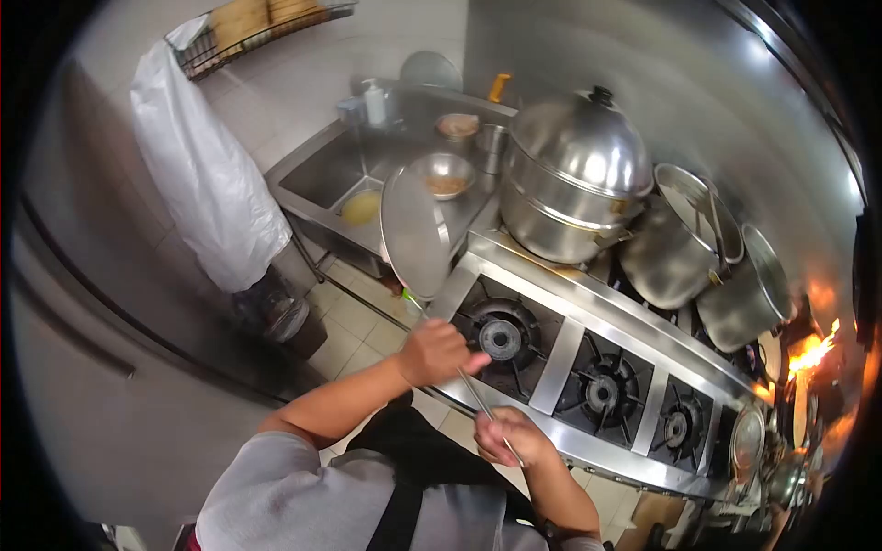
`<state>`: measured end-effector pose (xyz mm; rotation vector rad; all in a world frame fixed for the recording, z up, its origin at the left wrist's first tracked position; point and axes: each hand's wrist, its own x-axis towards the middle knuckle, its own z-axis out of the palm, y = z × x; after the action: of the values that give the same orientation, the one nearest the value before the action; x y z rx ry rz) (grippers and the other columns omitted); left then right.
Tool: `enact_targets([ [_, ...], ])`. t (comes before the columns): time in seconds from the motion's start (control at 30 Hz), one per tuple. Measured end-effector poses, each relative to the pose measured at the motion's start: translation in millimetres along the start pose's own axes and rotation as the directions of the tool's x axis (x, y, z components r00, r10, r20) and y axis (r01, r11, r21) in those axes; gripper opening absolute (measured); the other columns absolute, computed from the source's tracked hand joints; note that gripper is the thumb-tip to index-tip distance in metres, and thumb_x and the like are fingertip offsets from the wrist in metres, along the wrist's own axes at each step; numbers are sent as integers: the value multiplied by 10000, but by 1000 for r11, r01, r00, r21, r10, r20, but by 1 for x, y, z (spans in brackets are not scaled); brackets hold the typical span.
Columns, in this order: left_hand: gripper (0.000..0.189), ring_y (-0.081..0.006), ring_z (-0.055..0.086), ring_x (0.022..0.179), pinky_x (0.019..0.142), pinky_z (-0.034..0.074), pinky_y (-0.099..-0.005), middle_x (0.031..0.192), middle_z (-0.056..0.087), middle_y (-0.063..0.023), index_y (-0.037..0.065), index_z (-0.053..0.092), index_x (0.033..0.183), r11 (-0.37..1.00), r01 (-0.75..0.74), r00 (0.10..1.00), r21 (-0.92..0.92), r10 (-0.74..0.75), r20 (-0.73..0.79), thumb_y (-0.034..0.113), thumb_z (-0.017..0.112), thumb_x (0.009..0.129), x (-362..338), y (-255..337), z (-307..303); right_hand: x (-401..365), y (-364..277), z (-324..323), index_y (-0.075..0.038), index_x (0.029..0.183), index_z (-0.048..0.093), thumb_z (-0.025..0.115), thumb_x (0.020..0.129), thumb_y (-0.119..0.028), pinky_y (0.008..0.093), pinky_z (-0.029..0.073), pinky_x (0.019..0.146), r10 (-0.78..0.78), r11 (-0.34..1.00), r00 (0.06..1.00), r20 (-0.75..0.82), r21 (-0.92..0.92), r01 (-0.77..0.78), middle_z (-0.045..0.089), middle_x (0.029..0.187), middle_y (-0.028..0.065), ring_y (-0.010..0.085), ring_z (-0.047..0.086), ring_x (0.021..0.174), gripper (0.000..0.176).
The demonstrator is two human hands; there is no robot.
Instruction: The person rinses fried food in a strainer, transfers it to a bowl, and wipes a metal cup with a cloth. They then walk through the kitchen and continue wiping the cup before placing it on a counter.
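A large round skimmer (415, 233) with a long thin metal handle is held up between the sink and the stove, its disc tilted nearly upright. My left hand (434, 353) is closed round the upper part of the handle, near the disc. Lower down, close to my body, my right hand (507, 435) grips the handle near its end. Just right of my left hand is an unlit burner (500, 340). Behind the disc stands a metal bowl (445, 176) with some brownish food in it.
A steel sink (317, 170) lies at the upper left. Behind the burners stand a domed steamer (581, 174) and two deep pots (675, 248). Flames (813, 354) rise at the far right. A bin (299, 326) stands on the floor, below a hanging white plastic bag (207, 174).
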<state>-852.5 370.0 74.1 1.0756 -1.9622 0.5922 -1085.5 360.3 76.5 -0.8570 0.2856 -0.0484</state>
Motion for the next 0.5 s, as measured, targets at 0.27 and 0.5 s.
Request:
enact_targets([
  [0.27, 330, -255, 435, 445, 436, 352, -358, 512, 450, -87, 50, 462, 577, 685, 707, 664, 175, -556, -500, 111, 722, 771, -54, -200, -110, 112, 8, -12, 15, 1075, 562, 474, 960, -325, 250, 380, 467, -124, 968, 991, -48, -226, 110, 520, 597, 66, 133, 483, 502, 370],
  [0.5, 455, -216, 395, 486, 505, 391, -361, 519, 445, -129, -18, 480, 611, 284, 958, 237, -44, -869, -434, 330, 663, 840, -92, -436, -220, 201, 24, -41, -86, 786, 523, 505, 939, -269, 226, 355, 420, 15, 967, 798, -602, -194, -165, 487, 593, 2, 104, 446, 472, 239],
])
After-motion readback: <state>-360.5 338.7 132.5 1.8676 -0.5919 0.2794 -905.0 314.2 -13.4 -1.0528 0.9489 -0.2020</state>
